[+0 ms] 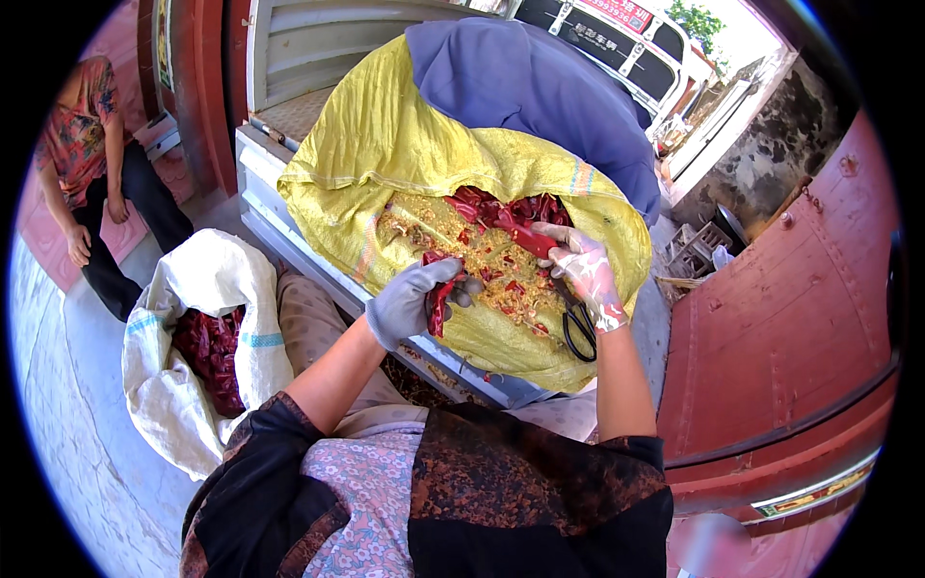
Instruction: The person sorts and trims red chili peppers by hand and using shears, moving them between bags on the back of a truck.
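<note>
right hand grips a red pepper jutting leftward.

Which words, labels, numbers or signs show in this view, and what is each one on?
Wording is not copied out here, only located.
Red rectangular sign, top: white characters and digits, partly cut off.
Dark panel in the white metal frame below it: small white characters.
Gold patterned strip, lower right: too small to tell lettering from ornament.
Yellow woven sack, white woven sack: coloured stripes, no lettering visible.
</note>
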The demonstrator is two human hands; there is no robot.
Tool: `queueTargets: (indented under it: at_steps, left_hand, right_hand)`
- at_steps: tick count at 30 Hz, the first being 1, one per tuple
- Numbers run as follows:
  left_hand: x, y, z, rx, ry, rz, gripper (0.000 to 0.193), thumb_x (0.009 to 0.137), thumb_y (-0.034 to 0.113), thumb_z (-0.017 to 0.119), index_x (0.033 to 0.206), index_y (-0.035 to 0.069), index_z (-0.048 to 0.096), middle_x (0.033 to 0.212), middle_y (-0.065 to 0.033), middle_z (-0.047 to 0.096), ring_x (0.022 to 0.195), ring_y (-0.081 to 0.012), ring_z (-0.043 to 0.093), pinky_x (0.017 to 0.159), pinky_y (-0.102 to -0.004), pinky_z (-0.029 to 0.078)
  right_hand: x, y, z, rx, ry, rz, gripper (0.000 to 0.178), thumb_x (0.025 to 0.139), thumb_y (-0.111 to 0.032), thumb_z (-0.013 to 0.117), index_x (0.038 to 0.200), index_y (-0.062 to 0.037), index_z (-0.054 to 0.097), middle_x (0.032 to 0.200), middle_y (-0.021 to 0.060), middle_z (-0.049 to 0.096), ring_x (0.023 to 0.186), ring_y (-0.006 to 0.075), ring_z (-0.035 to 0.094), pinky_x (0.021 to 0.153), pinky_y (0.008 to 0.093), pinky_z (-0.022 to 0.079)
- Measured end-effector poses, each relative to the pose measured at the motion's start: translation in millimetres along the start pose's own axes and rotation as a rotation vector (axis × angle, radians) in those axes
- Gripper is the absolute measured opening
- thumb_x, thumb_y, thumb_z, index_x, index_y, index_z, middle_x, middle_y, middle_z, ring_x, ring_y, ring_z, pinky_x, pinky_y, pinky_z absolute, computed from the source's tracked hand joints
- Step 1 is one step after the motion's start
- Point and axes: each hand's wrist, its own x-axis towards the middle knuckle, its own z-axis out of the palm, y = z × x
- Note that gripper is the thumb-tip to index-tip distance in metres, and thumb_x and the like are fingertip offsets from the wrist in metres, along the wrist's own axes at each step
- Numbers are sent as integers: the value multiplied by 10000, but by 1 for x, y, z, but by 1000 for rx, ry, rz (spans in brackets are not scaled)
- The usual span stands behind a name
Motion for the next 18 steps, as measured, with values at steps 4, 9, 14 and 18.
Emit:
queueTargets:
  at_steps: [4, 9, 14, 18]
  left_hand:
    - [11, -3, -5, -87, -51, -114, 296, 938, 310, 475, 1033, 31, 497, 1051, -207, 607, 739, -208, 652, 509, -235, 522]
    - [20, 2, 8, -167, -114, -212, 276, 929, 294, 495, 1067, 54, 504, 1017, -167, 634, 738, -172, 664, 448, -204, 512]
    - [19, 5, 16, -179, -116, -229, 263, 926, 297, 499, 1095, 94, 505, 1042, -173, 627, 746, -184, 666, 443, -216, 504]
    - [15, 3, 14, -120, -58, -220, 277, 937, 320, 472, 1087, 90, 510, 1056, -155, 620, 788, -195, 658, 442, -225, 498]
  right_hand:
    - [-8, 12, 9, -577, 33, -433, 296, 810, 95, 485, 1077, 4, 576, 1106, 52, 614, 1061, 146, 551, 875, 236, 442]
    - [-13, 14, -5, 270, 124, -40, 325, 866, -81, 469, 1178, 11, 460, 1024, 121, 618, 806, 204, 638, 655, 303, 510]
    - [-17, 4, -1, 306, 186, -107, 313, 876, -82, 460, 1173, 15, 463, 1073, 124, 601, 834, 209, 635, 686, 307, 510]
    - [-31, -8, 24, -297, 47, -411, 289, 816, 17, 510, 1095, -33, 561, 1128, 97, 595, 966, 203, 597, 788, 298, 493]
